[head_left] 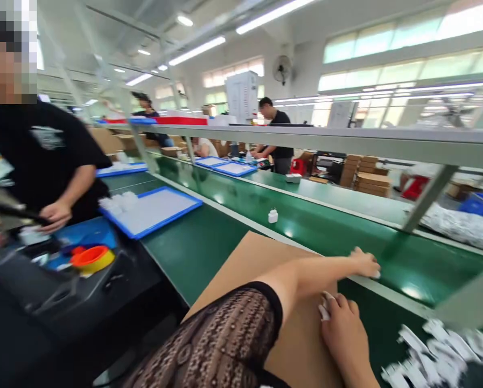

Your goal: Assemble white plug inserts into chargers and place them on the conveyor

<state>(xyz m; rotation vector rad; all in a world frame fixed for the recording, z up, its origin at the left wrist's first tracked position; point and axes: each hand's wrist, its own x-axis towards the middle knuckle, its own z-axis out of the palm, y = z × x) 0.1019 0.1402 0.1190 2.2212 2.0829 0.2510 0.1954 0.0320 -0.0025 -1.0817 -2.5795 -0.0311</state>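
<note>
My left arm, in a black lace sleeve, stretches across a brown cardboard sheet [241, 264] toward the green belt. At its end my left hand [364, 263] hovers over the belt's near edge, fingers curled; a small white bit shows at the fingertips, too blurred to name. Nearer to me, my right hand [344, 328] pinches a small white plastic piece [325, 308] above the cardboard's right side. A white plug charger [272, 216] stands on the belt, prongs up, farther left. At the lower right lies a heap of white plastic parts [435, 353].
A blue-rimmed tray [164, 213] with white pieces lies at left. Beside it a co-worker [43, 156] handles a dark tool near an orange-yellow tape ring [91, 260]. A shelf [346, 141] on slanted posts runs above the belt; other people work beyond.
</note>
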